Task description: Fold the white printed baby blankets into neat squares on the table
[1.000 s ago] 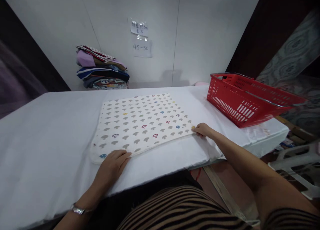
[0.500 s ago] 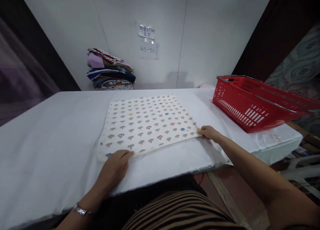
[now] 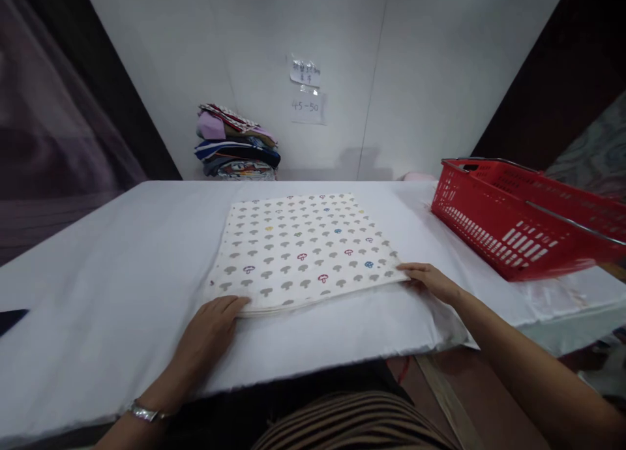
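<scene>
A folded white cloth (image 3: 293,254) printed with grey, red, blue and yellow mushrooms lies flat on the white-covered table. My left hand (image 3: 212,323), with a silver bracelet at the wrist, is closed on the cloth's near left corner and covers it; its thumb is hidden. At the near right corner, my right hand (image 3: 430,280) pinches the edge with its fingertips. Layers show along the near edge between the two hands.
A red plastic basket (image 3: 499,225) with metal handles stands at the table's right. Folded clothes (image 3: 237,143) are piled against the back wall. Paper signs (image 3: 308,104) hang there. A dark item (image 3: 12,319) lies at the left.
My view has shifted left, so things appear farther right. My left hand has moved inward against the cloth, and the near left corner no longer shows beyond it. The right hand stays at its corner.
</scene>
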`<state>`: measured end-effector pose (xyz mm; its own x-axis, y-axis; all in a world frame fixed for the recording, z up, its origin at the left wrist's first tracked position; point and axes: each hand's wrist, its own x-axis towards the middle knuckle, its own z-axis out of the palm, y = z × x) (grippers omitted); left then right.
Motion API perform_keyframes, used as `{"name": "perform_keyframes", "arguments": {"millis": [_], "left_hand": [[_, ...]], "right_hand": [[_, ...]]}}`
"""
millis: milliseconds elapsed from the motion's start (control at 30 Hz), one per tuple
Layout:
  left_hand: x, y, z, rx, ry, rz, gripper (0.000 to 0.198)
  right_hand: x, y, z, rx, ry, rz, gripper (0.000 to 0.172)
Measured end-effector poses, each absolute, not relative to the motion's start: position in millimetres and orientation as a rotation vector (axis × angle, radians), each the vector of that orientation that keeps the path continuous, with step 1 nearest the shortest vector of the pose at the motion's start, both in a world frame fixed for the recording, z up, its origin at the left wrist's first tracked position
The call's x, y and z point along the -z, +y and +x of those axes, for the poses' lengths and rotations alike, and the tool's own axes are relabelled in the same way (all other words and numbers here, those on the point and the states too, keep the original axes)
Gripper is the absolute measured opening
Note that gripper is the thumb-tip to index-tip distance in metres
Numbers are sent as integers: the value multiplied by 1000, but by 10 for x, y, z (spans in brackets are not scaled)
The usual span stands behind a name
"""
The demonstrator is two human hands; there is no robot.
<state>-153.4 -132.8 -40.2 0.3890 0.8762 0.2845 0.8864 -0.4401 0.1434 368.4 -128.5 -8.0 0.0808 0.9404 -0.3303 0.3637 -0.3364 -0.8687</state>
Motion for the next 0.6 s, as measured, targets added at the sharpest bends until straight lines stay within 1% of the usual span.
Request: {"name": "perform_keyframes", "arguments": {"millis": [133,300,400,500,600], "left_hand": [[431,-1359,-1609,587,-1533,-2566,44],[385,-1363,-1622,654,-1464,-2499,48],[361,-1332,-1639,705,-1418,-2468,43],[362,-1298,-1687,730,-1397,-2503,31],[359,-1290,-1768,729,-1413,-2559,30]], "right_hand": [[207,-1270,3770,-1147,-1532,-1679,46],[402,-1168,3840,-655,-1875,-1726,43],[492,-1111,3879,-442,-1997,-1700,45],[589,-1071,3941,-409,-2011,-1513,36],[672,-1067,4046,-482,-1952,-1442,28]]}}
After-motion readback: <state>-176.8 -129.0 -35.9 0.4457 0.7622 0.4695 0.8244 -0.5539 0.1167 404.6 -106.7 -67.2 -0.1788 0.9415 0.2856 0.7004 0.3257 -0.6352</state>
